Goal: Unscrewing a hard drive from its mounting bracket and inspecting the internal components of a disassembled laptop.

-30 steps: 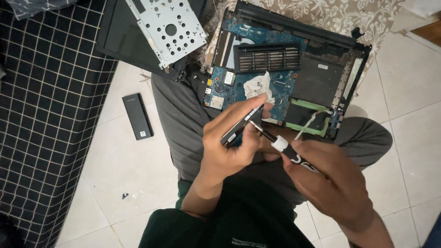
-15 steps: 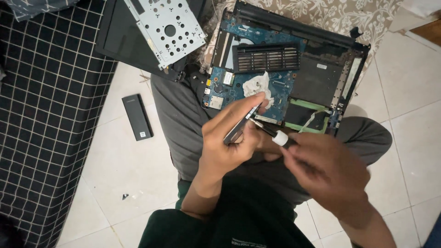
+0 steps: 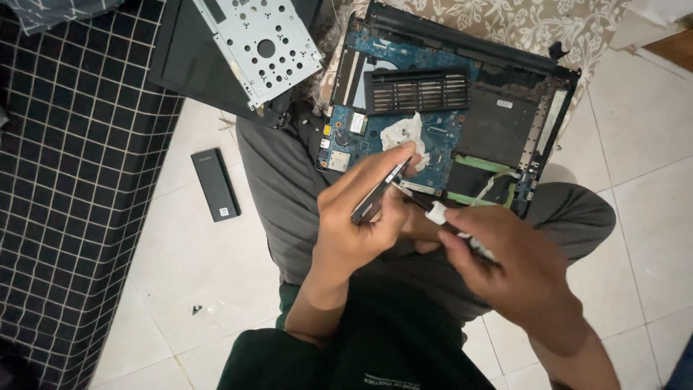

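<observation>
A: How are the hands posed?

B: The left hand [image 3: 361, 217] comes up from six o'clock, wrist bent, thumb and fingers clamped together on a slim dark flat part [image 3: 379, 193] that tilts toward one o'clock. The right hand [image 3: 512, 267] enters from about five o'clock, its fingers closed on a thin tool with a white collar [image 3: 437, 211]; the dark tip of the tool points toward ten o'clock and meets the upper end of the flat part.

A: And where is that, relative to the laptop?

B: Just at six o'clock of the opened laptop base [image 3: 447, 108], which lies across the person's grey-trousered lap (blue board exposed, a crumpled white wipe [image 3: 401, 133] on it). Both hands hover over the thighs, near its front edge.

A: What about the room?

B: Pale tiled floor [image 3: 195, 267]. A small black rectangular block [image 3: 215, 185] lies on it at nine o'clock of the hands, well apart. At eleven o'clock a perforated metal bracket [image 3: 260, 47] rests on a black panel. A dark grid-patterned cloth [image 3: 72, 180] fills the nine o'clock side, and a floral fabric [image 3: 534, 25] shows at twelve o'clock beyond the laptop.
</observation>
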